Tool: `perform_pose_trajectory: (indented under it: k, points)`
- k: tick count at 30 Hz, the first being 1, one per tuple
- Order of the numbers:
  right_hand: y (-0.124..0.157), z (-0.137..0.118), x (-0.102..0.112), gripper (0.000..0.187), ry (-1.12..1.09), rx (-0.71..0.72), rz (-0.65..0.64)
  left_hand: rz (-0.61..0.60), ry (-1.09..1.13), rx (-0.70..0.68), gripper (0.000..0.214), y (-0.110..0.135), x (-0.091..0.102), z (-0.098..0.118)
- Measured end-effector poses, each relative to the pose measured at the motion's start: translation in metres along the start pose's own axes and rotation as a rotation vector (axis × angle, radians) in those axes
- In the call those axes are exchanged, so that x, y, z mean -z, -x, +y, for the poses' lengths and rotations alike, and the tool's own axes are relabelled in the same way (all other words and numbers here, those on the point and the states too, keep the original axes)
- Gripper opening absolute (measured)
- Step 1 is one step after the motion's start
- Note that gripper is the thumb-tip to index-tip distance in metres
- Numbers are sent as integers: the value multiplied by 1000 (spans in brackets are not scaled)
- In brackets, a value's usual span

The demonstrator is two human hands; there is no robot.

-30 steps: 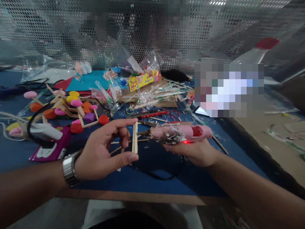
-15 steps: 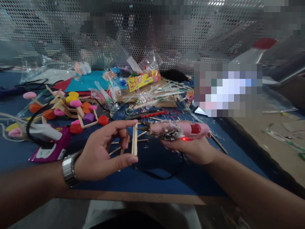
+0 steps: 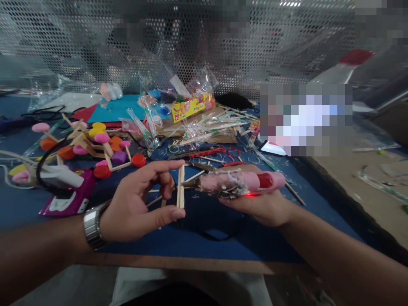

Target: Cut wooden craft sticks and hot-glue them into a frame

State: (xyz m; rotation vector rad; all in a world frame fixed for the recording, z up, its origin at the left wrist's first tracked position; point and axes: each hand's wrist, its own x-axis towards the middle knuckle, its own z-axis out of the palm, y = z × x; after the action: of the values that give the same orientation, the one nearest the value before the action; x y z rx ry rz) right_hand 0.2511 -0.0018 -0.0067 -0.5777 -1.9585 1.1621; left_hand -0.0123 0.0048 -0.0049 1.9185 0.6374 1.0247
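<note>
My left hand pinches a short wooden craft stick upright between forefinger and thumb, above the blue table mat. My right hand holds a pink glue gun lying sideways, crusted with dried glue, a red light glowing underneath. The gun's nozzle points left and touches the stick near its middle. A metal watch is on my left wrist.
A frame of sticks with coloured bottle caps lies at the left, beside a purple and white device. Plastic bags, stick bundles, red scissors and rubber bands crowd the back. A perforated metal screen closes off the far side.
The glue gun dipped slightly and its nozzle moved back against the stick's middle. The left hand and the stick have barely moved.
</note>
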Motion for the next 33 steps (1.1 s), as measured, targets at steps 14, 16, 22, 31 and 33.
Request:
perform_pose_trajectory:
  k: [14,16,22,31,33]
  points:
    - [-1,-2,-1,42,119,53,-14,-37,-90,-26,64,4,2,-2]
    - [-1,-1,-1,43,110,49,-14,-45,-105,-43,65,4,2,-2]
    - [-1,1,-2,41,120,49,0,-50,-109,-35,65,4,2,-1]
    - [-2,0,-1,39,156,-3,-11,-67,-129,-21,65,4,2,-2]
    - [-2,0,-1,38,155,-5,-17,-70,-131,-14,64,4,2,-2]
